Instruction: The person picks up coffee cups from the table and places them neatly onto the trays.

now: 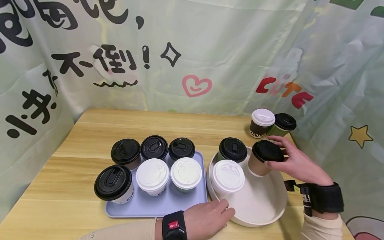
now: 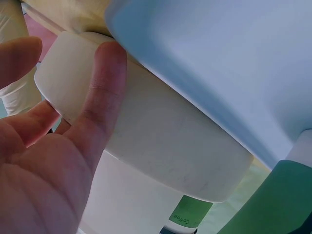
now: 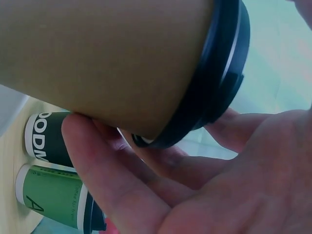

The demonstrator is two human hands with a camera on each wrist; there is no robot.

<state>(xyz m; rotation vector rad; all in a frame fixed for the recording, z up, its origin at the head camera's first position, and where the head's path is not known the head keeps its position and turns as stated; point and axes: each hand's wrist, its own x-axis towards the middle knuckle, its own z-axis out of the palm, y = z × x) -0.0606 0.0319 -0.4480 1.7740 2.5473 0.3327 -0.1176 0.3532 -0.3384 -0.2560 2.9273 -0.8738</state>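
Note:
My right hand (image 1: 288, 160) grips a brown paper cup (image 1: 258, 165) with a black lid (image 1: 268, 151), tilted over the right part of a round cream tray (image 1: 261, 213). In the right wrist view, the fingers (image 3: 105, 175) curl about the side of the brown cup (image 3: 112, 58). My left hand (image 1: 207, 218) holds the front left rim of the round tray; one finger (image 2: 105, 87) lies along its outer wall (image 2: 165, 131). Inside that tray stand a white-lidded cup (image 1: 228, 176) and a black-lidded cup (image 1: 233, 150).
Left of the round tray lies a blue rectangular tray (image 1: 150, 210) bearing several cups with black or white lids. Behind on the right stand a dark cup with a white lid (image 1: 262, 121) and a green cup with a black lid (image 1: 283, 125). A printed curtain (image 1: 168, 30) encloses the table.

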